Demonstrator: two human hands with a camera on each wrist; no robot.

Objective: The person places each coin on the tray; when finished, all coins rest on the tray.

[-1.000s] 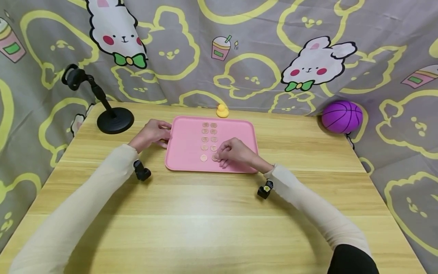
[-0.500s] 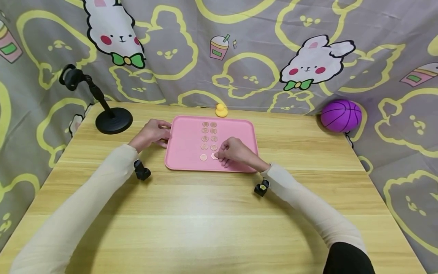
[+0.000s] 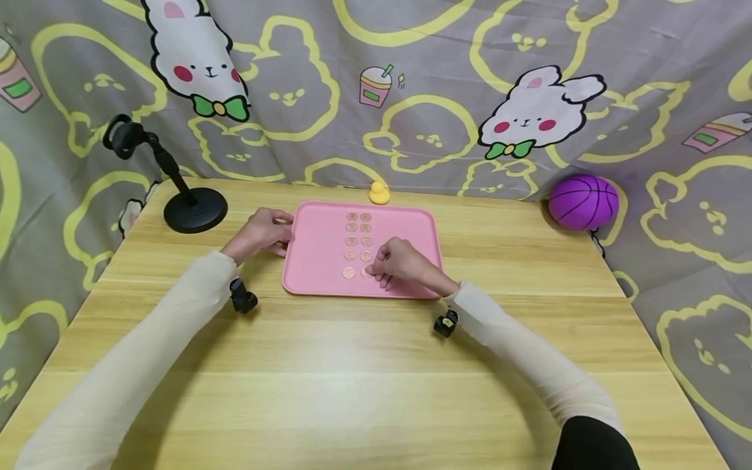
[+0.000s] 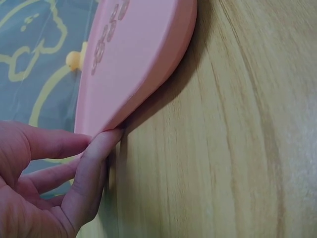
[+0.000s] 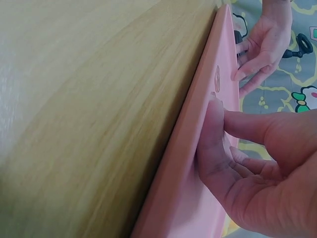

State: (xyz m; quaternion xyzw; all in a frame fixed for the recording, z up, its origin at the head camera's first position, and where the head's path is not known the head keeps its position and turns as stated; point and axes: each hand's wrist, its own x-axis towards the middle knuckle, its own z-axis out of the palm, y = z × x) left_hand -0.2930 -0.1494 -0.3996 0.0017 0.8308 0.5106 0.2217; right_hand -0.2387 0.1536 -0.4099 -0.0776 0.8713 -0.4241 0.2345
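A pink tray (image 3: 317, 261) lies on the wooden table, bearing two columns of small round coins (image 3: 350, 241). At its left rim my left hand (image 3: 264, 230) pinches the edge; the left wrist view shows the thumb (image 4: 91, 168) against the outer wall and a finger at the rim. Over the right half of the tray, my right hand (image 3: 402, 260) is bent down, thumb and index finger at the nearest coin of the right column (image 3: 366, 271). That coin lies level with its neighbour, its right side partly hidden by the fingertips.
A yellow rubber duck (image 3: 379, 193) sits behind the tray. At the back left stands a black stand with a round base (image 3: 196, 210), and a purple basketball (image 3: 583, 202) is at the back right. A cartoon-printed grey cloth (image 3: 435, 39) hangs along the table's back and sides.
Both hands keep nearly the same place; the right wrist has shifted slightly left. The coins and tray stand as before, apart from a small shift of the head view.
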